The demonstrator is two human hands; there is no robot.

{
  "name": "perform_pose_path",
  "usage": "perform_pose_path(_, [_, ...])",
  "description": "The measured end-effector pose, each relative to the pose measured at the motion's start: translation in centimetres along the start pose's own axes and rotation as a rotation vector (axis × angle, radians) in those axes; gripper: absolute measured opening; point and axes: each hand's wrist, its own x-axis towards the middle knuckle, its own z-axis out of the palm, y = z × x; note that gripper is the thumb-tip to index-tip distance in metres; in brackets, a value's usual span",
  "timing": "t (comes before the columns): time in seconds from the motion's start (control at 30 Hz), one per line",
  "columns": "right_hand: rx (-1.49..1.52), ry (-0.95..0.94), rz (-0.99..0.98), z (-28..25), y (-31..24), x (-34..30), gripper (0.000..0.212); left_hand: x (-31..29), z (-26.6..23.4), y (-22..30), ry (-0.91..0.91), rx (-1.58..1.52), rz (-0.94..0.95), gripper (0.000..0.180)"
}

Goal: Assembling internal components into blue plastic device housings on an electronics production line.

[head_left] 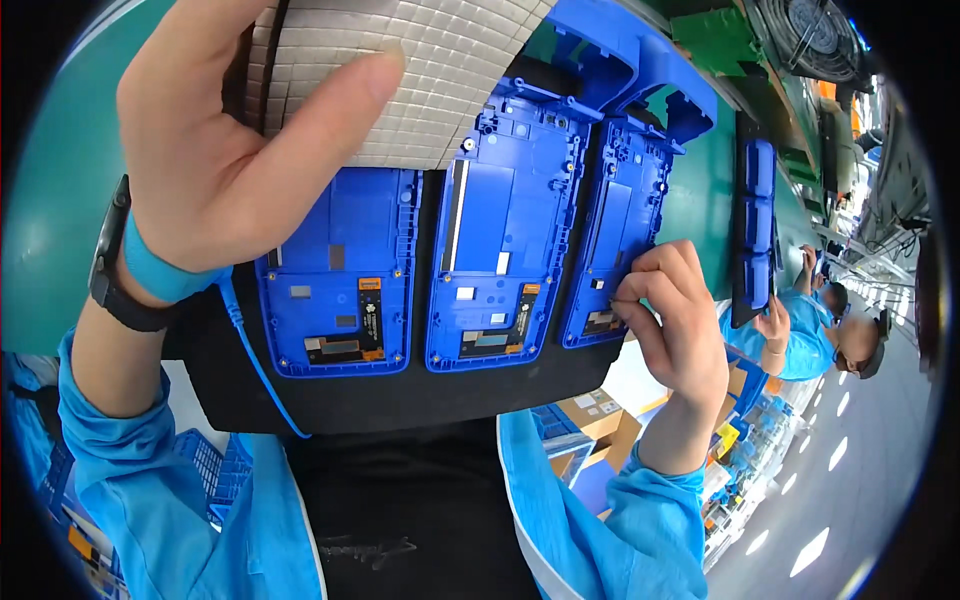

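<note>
On the black tray (400, 395) lie three blue plastic housings (505, 230); my right hand (680, 320) pinches a small piece against the rightmost one. My left hand (215, 150) grips the grey sheet of square pads (440, 70), so I judge padding only partly done.

Bright, even overhead lighting w/ soft shadows; fisheye is bending straight edges, rim is vignetting black, near foreground is blurring slightly.
</note>
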Motion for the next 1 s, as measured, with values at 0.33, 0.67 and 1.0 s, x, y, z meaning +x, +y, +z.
perform_pose_path(0.33, [0.035,0.032,0.009,-0.3,-0.2,0.1,0.019,-0.1,-0.3,-0.4,0.004,-0.079,0.074,0.030])
perform_pose_path(0.67, [0.100,0.493,0.029,-1.5,-0.5,0.9,0.016,1.2,-0.6,0.8,-0.021,0.293,0.045,0.037])
perform_pose_path(1.0, [0.097,0.682,-0.300,-1.8,-6.4,11.6,0.022,0.9,0.4,1.9,0.077,0.104,0.030,0.032])
